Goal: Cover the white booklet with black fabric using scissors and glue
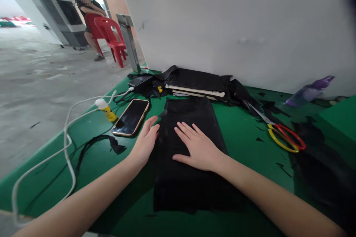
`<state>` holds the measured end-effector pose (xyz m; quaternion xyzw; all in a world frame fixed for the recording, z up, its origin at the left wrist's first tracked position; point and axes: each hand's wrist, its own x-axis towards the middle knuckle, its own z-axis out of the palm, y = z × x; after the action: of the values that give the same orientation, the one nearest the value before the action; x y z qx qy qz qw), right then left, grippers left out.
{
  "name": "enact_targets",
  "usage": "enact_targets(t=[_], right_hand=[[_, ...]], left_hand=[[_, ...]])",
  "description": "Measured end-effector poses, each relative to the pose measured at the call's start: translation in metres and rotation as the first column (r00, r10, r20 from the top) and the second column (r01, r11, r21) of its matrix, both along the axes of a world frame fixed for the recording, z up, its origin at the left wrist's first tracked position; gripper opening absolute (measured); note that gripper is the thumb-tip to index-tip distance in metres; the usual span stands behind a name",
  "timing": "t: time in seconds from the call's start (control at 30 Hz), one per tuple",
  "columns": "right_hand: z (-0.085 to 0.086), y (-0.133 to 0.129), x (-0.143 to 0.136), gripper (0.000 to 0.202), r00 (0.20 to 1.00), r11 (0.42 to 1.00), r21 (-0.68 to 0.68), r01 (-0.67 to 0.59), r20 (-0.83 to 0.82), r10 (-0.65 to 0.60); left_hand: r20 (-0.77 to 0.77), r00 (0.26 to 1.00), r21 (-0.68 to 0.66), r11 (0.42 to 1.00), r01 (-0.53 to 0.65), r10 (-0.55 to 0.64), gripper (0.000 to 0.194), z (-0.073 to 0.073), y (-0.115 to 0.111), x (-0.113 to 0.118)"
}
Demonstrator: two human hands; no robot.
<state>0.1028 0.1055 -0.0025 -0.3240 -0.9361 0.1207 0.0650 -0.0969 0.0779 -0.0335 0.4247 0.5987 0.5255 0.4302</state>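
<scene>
In the head view, the black cloth (186, 185) lies directly under the right hand (198, 148), which is flat with fingers spread; the left hand (147, 140) curls at its left edge, pinching or not I cannot tell. The cloth's long axis runs near to far, the right hand nearer its middle. It looks smooth, dull, uneven-edged.

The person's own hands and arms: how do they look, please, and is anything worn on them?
The left hand and right hand wear no gloves. No ring, watch or bracelet shows. No sleeve covers the visible left forearm or right forearm.
</scene>
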Motion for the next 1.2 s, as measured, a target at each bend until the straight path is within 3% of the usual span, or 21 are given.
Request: enact_targets(t=[0.17, 0.27, 0.33, 0.43, 0.5, 0.63, 0.77, 0.83, 0.9, 1.0, 1.2], right_hand=[[-0.003, 0.001, 0.000, 0.086, 0.999, 1.000, 0.012, 0.008, -0.035, -0.008], [0.001, 0.000, 0.002, 0.081, 0.993, 0.999, -0.027, 0.025, -0.117, -0.028], [0.005, 0.001, 0.004, 0.071, 0.968, 0.994, -0.074, 0.078, -0.234, -0.093], [0.012, 0.007, 0.011, 0.054, 0.869, 0.963, -0.153, 0.222, -0.417, -0.266], [0.015, 0.017, 0.018, 0.047, 0.779, 0.921, -0.226, 0.316, -0.493, -0.388], [0.020, 0.041, 0.042, 0.044, 0.599, 0.803, -0.423, 0.420, -0.536, -0.595], [0.022, 0.045, 0.070, 0.052, 0.392, 0.572, -0.624, 0.533, -0.416, -0.820], [0.019, 0.037, 0.082, 0.048, 0.336, 0.464, -0.765, 0.446, -0.338, -0.879], [0.016, 0.026, 0.093, 0.041, 0.323, 0.403, -0.869, 0.289, -0.307, -0.895], [0.010, 0.017, 0.107, 0.032, 0.306, 0.373, -0.922, 0.101, -0.328, -0.894], [0.012, 0.015, 0.113, 0.039, 0.378, 0.271, -0.961, -0.060, -0.273, -0.885]], left_hand=[[-0.098, 0.995, 0.017, 1.000, 0.023, -0.021, 0.040, 0.007, -0.001, 0.000], [-0.352, 0.935, 0.105, 0.991, 0.078, -0.036, 0.037, 0.012, -0.004, 0.001], [-0.605, 0.795, 0.164, 0.970, 0.181, -0.046, 0.035, 0.014, -0.007, 0.002], [-0.840, 0.528, 0.087, 0.930, 0.358, -0.124, 0.039, 0.015, -0.011, 0.005], [-0.892, 0.415, 0.002, 0.918, 0.397, -0.178, 0.044, 0.015, -0.013, 0.006], [-0.925, 0.309, -0.093, 0.919, 0.383, -0.222, 0.052, 0.010, -0.013, 0.004], [-0.938, 0.271, -0.104, 0.924, 0.369, -0.214, 0.057, 0.004, -0.012, 0.000], [-0.942, 0.265, -0.100, 0.927, 0.361, -0.205, 0.058, 0.001, -0.011, -0.001], [-0.947, 0.252, -0.102, 0.931, 0.351, -0.199, 0.058, -0.001, -0.010, -0.002], [-0.958, 0.215, -0.109, 0.932, 0.345, -0.192, 0.058, -0.002, -0.009, -0.001], [-0.978, 0.118, -0.126, 0.941, 0.314, -0.171, 0.058, -0.005, -0.008, 0.001]])
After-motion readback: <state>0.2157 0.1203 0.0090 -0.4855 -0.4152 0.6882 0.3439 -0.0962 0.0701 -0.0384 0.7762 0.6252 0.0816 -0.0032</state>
